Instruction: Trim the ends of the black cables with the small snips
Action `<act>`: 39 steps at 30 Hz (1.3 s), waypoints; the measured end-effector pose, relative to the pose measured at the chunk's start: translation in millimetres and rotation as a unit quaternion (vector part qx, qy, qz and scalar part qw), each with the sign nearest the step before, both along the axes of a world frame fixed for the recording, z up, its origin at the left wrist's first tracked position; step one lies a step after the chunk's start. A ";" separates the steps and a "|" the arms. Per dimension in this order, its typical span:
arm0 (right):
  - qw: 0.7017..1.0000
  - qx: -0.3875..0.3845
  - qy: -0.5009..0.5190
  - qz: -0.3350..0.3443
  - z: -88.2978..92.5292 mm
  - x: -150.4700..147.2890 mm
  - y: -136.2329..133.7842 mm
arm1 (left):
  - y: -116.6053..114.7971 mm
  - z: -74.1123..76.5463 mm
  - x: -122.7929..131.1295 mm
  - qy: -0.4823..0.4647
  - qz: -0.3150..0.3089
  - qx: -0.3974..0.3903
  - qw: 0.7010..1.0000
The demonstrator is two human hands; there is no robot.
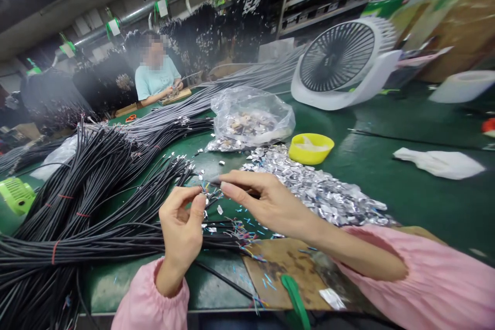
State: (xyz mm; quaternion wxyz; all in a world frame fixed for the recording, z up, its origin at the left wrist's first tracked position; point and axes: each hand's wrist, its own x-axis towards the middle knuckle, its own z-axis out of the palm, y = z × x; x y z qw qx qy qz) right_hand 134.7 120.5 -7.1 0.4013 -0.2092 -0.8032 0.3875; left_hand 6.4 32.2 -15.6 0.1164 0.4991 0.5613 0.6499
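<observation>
My left hand is closed in a pinch, thumb against forefinger, on the end of a thin cable. From its fingertips the cable's fine coloured wires fan out toward the other hand. Just right of them my right hand comes in palm down with thumb and forefinger nearly together. What lies between those fingertips is too small to make out. Below both hands, a bundle of black cables ends in stripped blue, red and yellow wires. A heap of silver foil scraps spreads behind my right wrist.
A clear plastic bag, a yellow bowl and a white fan stand farther back. Green-handled tool and brown board lie at the front edge. More black cables fill the left. Across the table sits a person.
</observation>
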 end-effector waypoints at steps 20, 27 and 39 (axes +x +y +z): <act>0.999 0.034 -0.005 0.012 2.5 2.7 -1.6 | -1.6 -5.1 0.2 0.108 0.031 -0.008 0.994; 0.996 -0.065 -0.007 0.066 3.5 0.2 -1.2 | -1.9 -9.8 -0.7 0.145 0.060 0.002 0.988; 0.996 0.069 0.013 -0.046 -1.5 0.2 -9.2 | -3.1 -8.4 2.9 0.043 0.079 -0.042 0.995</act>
